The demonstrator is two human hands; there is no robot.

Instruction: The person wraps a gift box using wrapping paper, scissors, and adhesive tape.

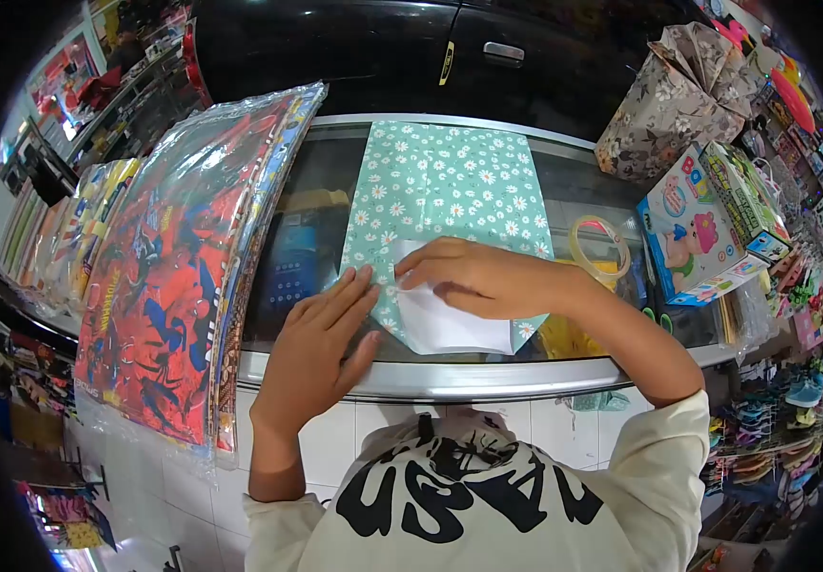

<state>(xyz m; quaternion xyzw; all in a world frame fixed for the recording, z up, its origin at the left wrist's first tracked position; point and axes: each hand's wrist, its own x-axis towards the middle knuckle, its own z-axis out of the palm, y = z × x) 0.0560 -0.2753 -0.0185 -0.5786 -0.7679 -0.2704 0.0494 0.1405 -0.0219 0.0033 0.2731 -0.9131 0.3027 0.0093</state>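
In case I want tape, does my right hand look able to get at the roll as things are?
Probably yes. The right hand rests on the white paper, and the tape roll sits close beside its wrist, with nothing seen covering it.

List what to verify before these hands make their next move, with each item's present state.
1. Left hand steadying the daisy-print paper: ok, fingers rest near its left edge.
2. Right hand at the white piece: ok, over its upper part.
3. Paper's far end unfolded on the counter: ok.
4. White piece fastened down: cannot tell.
5. Tape roll off the paper: ok, just right of it, likely within reach.
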